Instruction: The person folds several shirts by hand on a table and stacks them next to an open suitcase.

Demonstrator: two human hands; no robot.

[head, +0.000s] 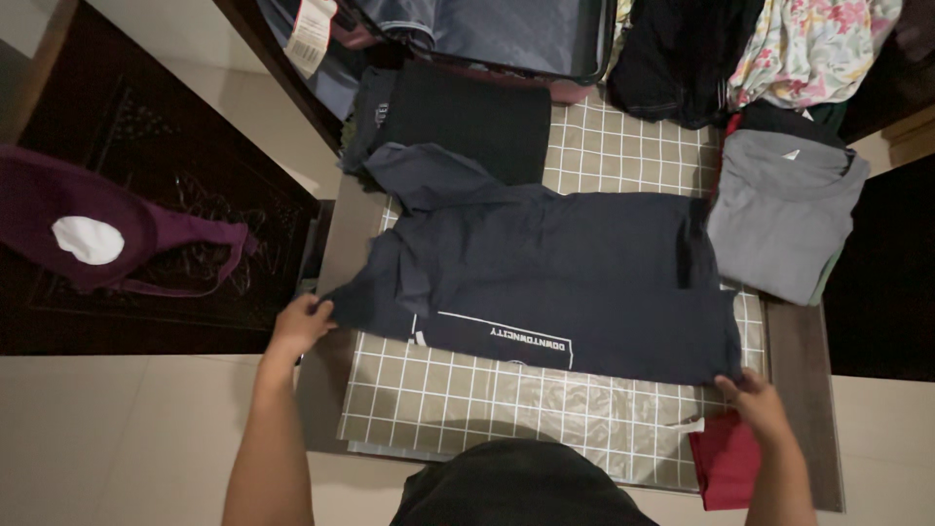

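A dark navy T-shirt (545,282) with a white printed box lies spread sideways on a checked cloth (467,399) covering a small table. My left hand (300,323) grips the shirt's sleeve edge at the table's left side. My right hand (758,401) pinches the shirt's near right corner. A sleeve is folded up toward the far left.
A folded black garment (467,117) lies behind the shirt, a folded grey one (784,209) to the right, a red one (729,460) at the near right corner. An open suitcase (487,34), dark clothes and a floral fabric (813,44) sit at the back. A maroon bra (107,229) rests on dark furniture left.
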